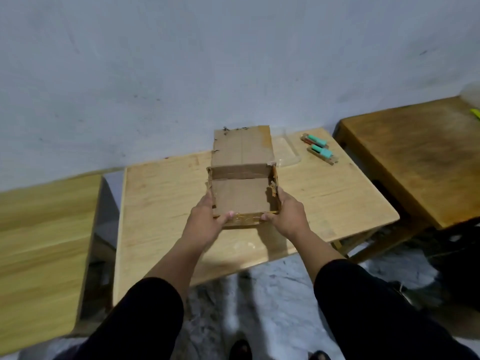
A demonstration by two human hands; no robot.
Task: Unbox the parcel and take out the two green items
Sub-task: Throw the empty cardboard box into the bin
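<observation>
An open cardboard parcel [242, 196] sits in the middle of a light wooden table [161, 203], its lid flap folded back and upright toward the wall. Nothing shows inside the box. My left hand [205, 223] grips its near left corner, thumb over the front rim. My right hand [287, 214] holds the near right corner the same way. Two green items [319, 148] lie side by side on the table's far right part, beyond the box and away from both hands.
Clear plastic packaging [288, 152] lies just right of the box flap. A darker wooden table [415, 157] stands to the right, another light wooden surface [44, 229] to the left. A grey wall runs behind the tables.
</observation>
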